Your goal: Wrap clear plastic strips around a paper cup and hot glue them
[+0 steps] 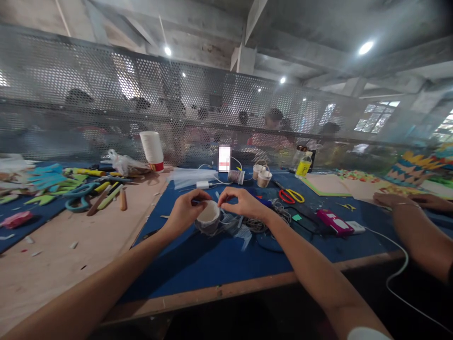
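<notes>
Head view: the cup [207, 227] is between both hands on the blue mat [177, 278], set back from the wooden front edge [219, 292], with plain mat in between. Tangled grey cord [260, 225] crowds its right side; film [193, 177] lies behind. The left hand [191, 208] curls at the rim's left, the right hand [242, 202] at its right, thumb and finger drawn close; I cannot tell whether either pinches the rim. The cup is round, pale inside, its outside greyish and rough-looking. The film is whitish and translucent, the mat flat and matte.
</notes>
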